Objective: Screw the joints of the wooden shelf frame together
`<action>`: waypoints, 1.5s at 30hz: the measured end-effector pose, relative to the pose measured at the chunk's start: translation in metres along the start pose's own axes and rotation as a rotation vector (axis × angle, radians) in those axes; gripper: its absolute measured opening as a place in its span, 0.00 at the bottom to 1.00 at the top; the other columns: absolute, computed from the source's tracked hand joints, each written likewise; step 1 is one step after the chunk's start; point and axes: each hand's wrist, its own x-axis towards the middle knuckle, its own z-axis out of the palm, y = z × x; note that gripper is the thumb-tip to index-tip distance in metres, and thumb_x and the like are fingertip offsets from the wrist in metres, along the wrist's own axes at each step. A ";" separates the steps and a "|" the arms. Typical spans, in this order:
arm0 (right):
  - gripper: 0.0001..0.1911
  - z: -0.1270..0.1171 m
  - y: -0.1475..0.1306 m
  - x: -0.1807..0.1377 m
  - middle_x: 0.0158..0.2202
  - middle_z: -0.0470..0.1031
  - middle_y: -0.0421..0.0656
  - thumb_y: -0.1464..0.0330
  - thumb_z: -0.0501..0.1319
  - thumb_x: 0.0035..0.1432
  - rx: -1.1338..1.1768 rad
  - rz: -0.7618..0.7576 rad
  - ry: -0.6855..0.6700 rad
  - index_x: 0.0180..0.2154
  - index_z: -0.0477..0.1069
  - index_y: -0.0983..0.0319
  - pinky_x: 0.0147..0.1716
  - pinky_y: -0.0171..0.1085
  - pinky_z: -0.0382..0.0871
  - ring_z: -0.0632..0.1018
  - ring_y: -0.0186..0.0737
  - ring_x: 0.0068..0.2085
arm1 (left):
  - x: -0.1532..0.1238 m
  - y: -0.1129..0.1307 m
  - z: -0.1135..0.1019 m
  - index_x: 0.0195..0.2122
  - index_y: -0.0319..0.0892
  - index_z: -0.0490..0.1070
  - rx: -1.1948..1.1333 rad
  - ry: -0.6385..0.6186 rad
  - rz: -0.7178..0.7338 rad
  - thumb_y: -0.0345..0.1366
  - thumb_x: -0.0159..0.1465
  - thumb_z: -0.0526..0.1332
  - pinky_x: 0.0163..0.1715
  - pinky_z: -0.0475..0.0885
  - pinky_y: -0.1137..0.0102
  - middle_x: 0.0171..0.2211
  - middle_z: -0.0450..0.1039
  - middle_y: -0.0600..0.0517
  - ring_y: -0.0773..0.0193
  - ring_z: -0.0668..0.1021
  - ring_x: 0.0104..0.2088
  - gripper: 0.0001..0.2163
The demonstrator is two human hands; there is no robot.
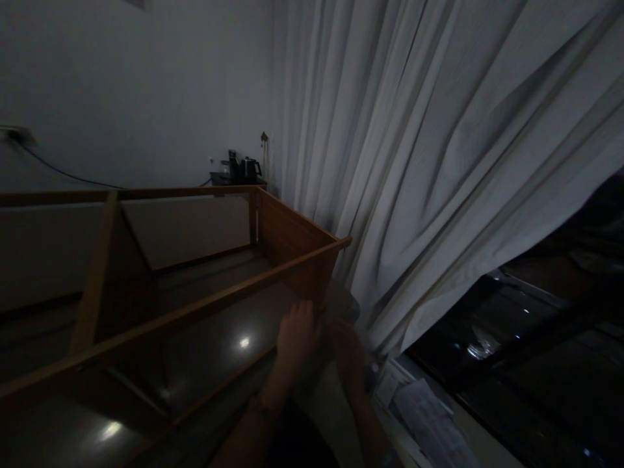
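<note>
A wooden furniture frame (234,296) with an open top and a divider (104,260) spans the left and middle of the view. My left hand (298,331) is at its near right corner leg (327,276), low down, with fingers curled beside the wood. Just to the right, close to the same leg, is my right hand (347,351), its fingers bent inward toward the left hand. Dimness hides what lies between the fingers of either hand. A bracelet (260,406) circles my left wrist.
Long white curtains (370,162) hang close on the right. Papers (431,416) lie on a white ledge at lower right, beside dark window glass (526,351). A black kettle (249,169) stands beyond the frame, and a cable (63,172) runs along the wall.
</note>
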 end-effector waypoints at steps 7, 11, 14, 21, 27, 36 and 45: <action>0.23 0.001 -0.007 0.004 0.37 0.79 0.52 0.49 0.60 0.54 0.071 0.071 -0.019 0.35 0.78 0.62 0.38 0.43 0.72 0.79 0.47 0.38 | 0.002 0.000 -0.002 0.45 0.40 0.66 0.006 0.000 0.010 0.39 0.66 0.51 0.38 0.68 0.67 0.44 0.71 0.45 0.58 0.74 0.43 0.11; 0.22 0.001 -0.005 0.002 0.38 0.79 0.50 0.50 0.60 0.56 0.044 0.056 -0.027 0.36 0.79 0.62 0.40 0.42 0.72 0.79 0.47 0.39 | 0.002 0.000 0.000 0.45 0.39 0.66 0.001 -0.001 0.009 0.39 0.67 0.51 0.39 0.68 0.66 0.45 0.71 0.44 0.56 0.73 0.44 0.11; 0.21 0.000 -0.001 0.000 0.38 0.79 0.48 0.51 0.59 0.57 0.009 0.027 -0.010 0.38 0.79 0.61 0.40 0.42 0.71 0.79 0.46 0.39 | 0.001 0.001 0.000 0.46 0.39 0.66 -0.004 0.003 0.008 0.38 0.66 0.51 0.39 0.68 0.65 0.45 0.71 0.44 0.57 0.73 0.43 0.12; 0.16 -0.009 0.007 0.005 0.32 0.77 0.44 0.52 0.62 0.54 -0.088 -0.104 0.056 0.33 0.79 0.56 0.42 0.42 0.67 0.75 0.43 0.37 | 0.000 0.000 -0.002 0.45 0.40 0.66 -0.004 0.028 0.020 0.38 0.66 0.52 0.37 0.69 0.66 0.44 0.71 0.46 0.57 0.74 0.42 0.11; 0.15 -0.002 0.008 -0.001 0.36 0.79 0.44 0.57 0.58 0.60 -0.083 -0.095 0.009 0.38 0.77 0.58 0.40 0.39 0.69 0.77 0.41 0.37 | 0.001 0.000 -0.003 0.44 0.40 0.66 -0.007 0.026 0.029 0.39 0.66 0.52 0.36 0.69 0.66 0.43 0.71 0.46 0.57 0.74 0.41 0.11; 0.18 0.005 0.009 -0.006 0.39 0.78 0.46 0.54 0.57 0.60 -0.067 0.046 0.078 0.39 0.76 0.61 0.42 0.39 0.68 0.77 0.43 0.40 | -0.001 0.000 -0.001 0.46 0.39 0.66 -0.004 0.013 0.027 0.39 0.67 0.51 0.38 0.68 0.66 0.44 0.70 0.44 0.57 0.73 0.43 0.12; 0.21 0.017 0.006 -0.011 0.37 0.78 0.47 0.53 0.55 0.61 -0.005 0.133 0.091 0.39 0.75 0.63 0.37 0.37 0.69 0.77 0.42 0.36 | 0.000 0.000 -0.002 0.44 0.39 0.68 0.008 0.047 0.035 0.38 0.66 0.51 0.37 0.69 0.66 0.42 0.71 0.45 0.58 0.74 0.41 0.11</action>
